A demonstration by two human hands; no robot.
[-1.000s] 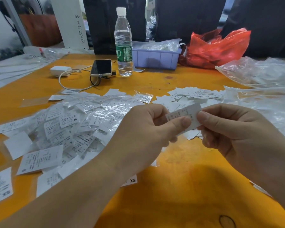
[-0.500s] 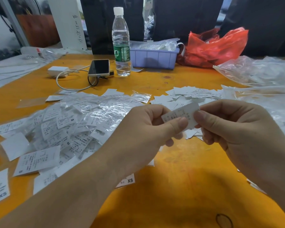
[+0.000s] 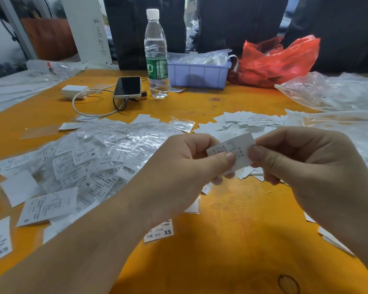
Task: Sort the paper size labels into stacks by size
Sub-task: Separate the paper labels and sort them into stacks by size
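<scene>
Left hand (image 3: 179, 172) and right hand (image 3: 310, 166) meet, each grip apparently pinched.

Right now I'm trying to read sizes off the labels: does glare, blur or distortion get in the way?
In the head view, glare on the plastic sleeves of the unsorted label pile washes out much print; the label pinched by the left hand and right hand shows only blurred print; wide-angle distortion bends the table edge; the XS label reads sharply.

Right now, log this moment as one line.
both hands pinch one paper label | left hand | right hand | size unreadable | unsorted pile left
</scene>
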